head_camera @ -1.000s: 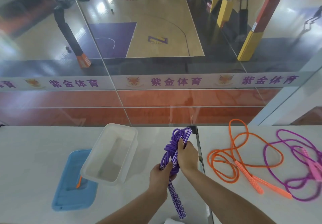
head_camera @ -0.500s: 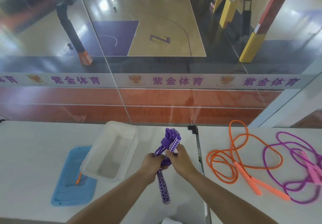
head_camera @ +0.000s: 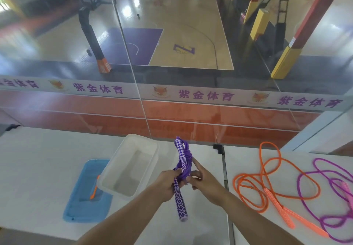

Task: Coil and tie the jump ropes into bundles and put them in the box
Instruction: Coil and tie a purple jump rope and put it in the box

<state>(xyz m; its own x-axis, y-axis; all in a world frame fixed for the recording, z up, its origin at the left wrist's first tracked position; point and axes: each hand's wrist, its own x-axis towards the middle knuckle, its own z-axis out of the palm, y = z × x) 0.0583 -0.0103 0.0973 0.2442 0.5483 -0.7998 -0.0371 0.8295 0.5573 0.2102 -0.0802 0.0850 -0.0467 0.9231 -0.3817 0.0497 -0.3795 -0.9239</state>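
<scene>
Head view looks down over a white table (head_camera: 38,159) set against a glass wall (head_camera: 172,54), with a basketball court beyond it. On the table, left of centre, a blue lid (head_camera: 82,210) lies flat, and the white box (head_camera: 152,149) rests tilted with its near corner on that lid; a small orange piece (head_camera: 95,187) shows on the lid just beside the box's near wall. At the right, well apart from the hands, an orange jump rope (head_camera: 267,168) sprawls in loose loops, and a magenta jump rope (head_camera: 313,170) lies tangled just beyond it, the two overlapping.

Between the box and the orange rope, both forearms reach in from the lower edge. The purple jump rope (head_camera: 184,160), coiled into a bundle, is held upright above the table, just right of the box and outside it. The left hand (head_camera: 166,183) grips it, fingers curled round the coil where the lower patterned handle (head_camera: 180,204) hangs down toward the camera. The right hand (head_camera: 204,180) pinches the purple cord at the bundle's middle, its index finger stretched up along the coil. The second handle (head_camera: 179,149) sticks up from the top of the bundle.
</scene>
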